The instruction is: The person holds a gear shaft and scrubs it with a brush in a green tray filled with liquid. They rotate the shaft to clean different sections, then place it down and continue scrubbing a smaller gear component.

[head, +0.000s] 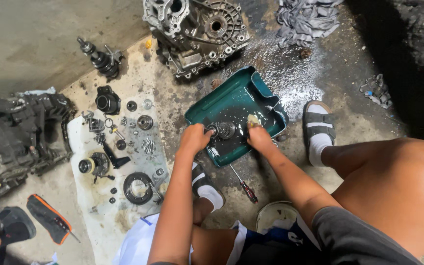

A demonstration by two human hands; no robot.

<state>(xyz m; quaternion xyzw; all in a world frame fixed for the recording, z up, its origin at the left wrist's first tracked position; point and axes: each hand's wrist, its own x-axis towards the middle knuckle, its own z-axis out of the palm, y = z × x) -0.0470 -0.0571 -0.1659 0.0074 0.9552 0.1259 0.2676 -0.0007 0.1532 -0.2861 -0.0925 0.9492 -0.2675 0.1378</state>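
Left hand (pixel 194 138) grips a gear shaft (pixel 223 130) in the teal pan (pixel 231 100) — right hand (pixel 260 136) pinches a yellowish sponge (pixel 253 119).

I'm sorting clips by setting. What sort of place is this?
Probably an informal vehicle repair workshop, worked on the floor. A gearbox housing sits on oil-stained concrete, small parts lie spread on a sheet, and both hands hold a gear shaft in a green wash tray.

Gear (pixel 225 129) in tray (pixel 231 95), housing (pixel 197 29) behind, small parts on cloth (pixel 92 196) left
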